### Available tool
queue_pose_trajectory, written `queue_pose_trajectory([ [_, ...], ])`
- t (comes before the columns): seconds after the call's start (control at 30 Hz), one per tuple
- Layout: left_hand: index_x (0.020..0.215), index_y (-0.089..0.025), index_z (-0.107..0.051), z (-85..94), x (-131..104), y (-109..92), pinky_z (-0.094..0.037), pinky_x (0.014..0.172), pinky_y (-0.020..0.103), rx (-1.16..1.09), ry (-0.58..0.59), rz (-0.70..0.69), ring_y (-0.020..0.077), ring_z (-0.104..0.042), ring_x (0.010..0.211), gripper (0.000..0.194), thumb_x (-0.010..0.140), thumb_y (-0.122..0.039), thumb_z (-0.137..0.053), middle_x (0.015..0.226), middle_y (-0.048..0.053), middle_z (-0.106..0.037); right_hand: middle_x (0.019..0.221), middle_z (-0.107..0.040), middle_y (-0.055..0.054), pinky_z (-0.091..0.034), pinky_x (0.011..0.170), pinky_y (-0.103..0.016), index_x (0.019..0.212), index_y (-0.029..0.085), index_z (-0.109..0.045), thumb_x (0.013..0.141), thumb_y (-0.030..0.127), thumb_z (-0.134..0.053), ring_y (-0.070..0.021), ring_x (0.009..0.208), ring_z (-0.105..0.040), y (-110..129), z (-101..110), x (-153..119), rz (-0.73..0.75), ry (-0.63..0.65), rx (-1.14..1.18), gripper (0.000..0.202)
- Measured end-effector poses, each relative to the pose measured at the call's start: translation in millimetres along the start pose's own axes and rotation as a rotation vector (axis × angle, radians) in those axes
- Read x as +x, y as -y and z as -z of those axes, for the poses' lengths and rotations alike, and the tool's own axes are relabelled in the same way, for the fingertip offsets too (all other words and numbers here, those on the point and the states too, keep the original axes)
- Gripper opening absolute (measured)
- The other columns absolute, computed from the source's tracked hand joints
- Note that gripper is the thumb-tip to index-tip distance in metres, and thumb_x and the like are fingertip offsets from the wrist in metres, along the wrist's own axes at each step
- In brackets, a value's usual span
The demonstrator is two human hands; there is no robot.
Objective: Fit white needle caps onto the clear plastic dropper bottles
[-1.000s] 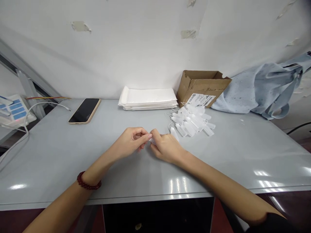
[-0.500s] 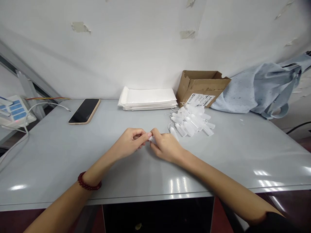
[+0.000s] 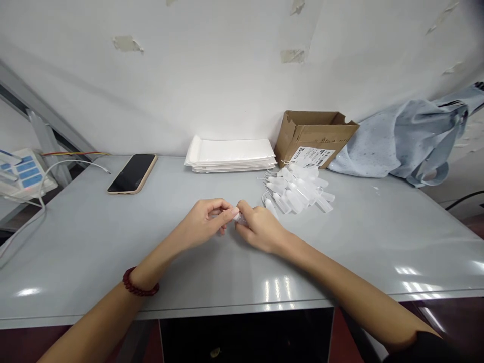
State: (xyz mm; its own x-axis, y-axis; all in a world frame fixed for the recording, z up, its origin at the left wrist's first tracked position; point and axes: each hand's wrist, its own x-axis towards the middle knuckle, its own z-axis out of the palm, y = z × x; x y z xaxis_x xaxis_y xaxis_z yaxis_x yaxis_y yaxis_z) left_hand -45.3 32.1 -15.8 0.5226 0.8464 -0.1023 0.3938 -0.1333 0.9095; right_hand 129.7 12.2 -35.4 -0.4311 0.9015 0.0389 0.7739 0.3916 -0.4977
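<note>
Between my two hands, above the middle of the table, is a small translucent white plastic piece (image 3: 239, 218), mostly covered by fingers. My left hand (image 3: 209, 220) pinches its left end with thumb and forefinger. Around its right end the fingers of my right hand (image 3: 260, 227) are closed. The two hands meet at the fingertips. Just beyond my right hand lies a pile of translucent white plastic tags (image 3: 297, 191), several with thin white string loops. Whether the held piece is one of these tags I cannot tell.
A stack of white envelopes (image 3: 232, 151) lies against the wall. To its right stand an open cardboard box (image 3: 313, 138) and a light blue cloth bag (image 3: 393, 136). A phone (image 3: 132, 174) lies at the left, near a white cable (image 3: 71, 161) and a power strip (image 3: 28, 174).
Both hands stay closed on the small piece, with only slight shifts of the fingers. The pile and the other things on the table look unmoved.
</note>
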Motion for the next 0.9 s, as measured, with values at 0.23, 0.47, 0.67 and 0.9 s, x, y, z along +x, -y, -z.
queue_pose_trajectory([
  [0.23, 0.070, -0.016, -0.056, -3.1, 0, 3, -0.043, 0.056, 0.024, -0.031, 0.067, 0.013, 0.0121, -0.053, 0.053, 0.035, 0.089, -0.044, -0.049, 0.057, -0.002, -0.053, 0.066, -0.065, -0.009, -0.020, 0.050, -0.027, 0.097, 0.013, -0.048, 0.084, 0.017, -0.037, -0.0197, 0.053, -0.053, 5, 2, -2, 0.017, 0.049, -0.334, 0.018],
  [0.47, 0.088, -0.015, -0.064, -8.0, -3, -1, -0.046, 0.067, 0.023, -0.050, 0.047, -0.140, 0.0121, -0.056, 0.071, 0.017, 0.087, -0.029, -0.055, 0.080, 0.001, -0.061, 0.064, -0.047, 0.004, -0.027, 0.052, -0.023, 0.082, 0.019, -0.042, 0.080, 0.026, -0.052, -0.0111, 0.056, -0.041, -3, 18, -4, -0.059, 0.132, 0.288, 0.013],
  [0.67, 0.091, -0.014, -0.063, -12.1, -4, 5, -0.045, 0.069, 0.023, 0.133, -0.044, -0.407, 0.0126, -0.056, 0.076, 0.012, 0.089, -0.017, -0.051, 0.086, 0.004, -0.062, 0.066, -0.042, 0.006, -0.027, 0.049, -0.021, 0.078, 0.017, -0.048, 0.072, 0.024, -0.066, -0.0065, 0.056, -0.037, -5, 25, -3, -0.141, 0.324, 0.836, 0.020],
  [0.9, 0.094, -0.014, -0.064, -8.0, -7, 0, -0.044, 0.069, 0.023, 0.207, -0.030, -0.562, 0.0121, -0.057, 0.077, 0.015, 0.090, -0.010, -0.050, 0.085, 0.005, -0.063, 0.043, -0.025, 0.013, -0.007, 0.039, -0.021, 0.069, 0.020, -0.040, 0.074, 0.023, -0.070, -0.0027, 0.039, -0.013, -10, 14, -2, -0.215, 0.642, 1.367, 0.030],
])
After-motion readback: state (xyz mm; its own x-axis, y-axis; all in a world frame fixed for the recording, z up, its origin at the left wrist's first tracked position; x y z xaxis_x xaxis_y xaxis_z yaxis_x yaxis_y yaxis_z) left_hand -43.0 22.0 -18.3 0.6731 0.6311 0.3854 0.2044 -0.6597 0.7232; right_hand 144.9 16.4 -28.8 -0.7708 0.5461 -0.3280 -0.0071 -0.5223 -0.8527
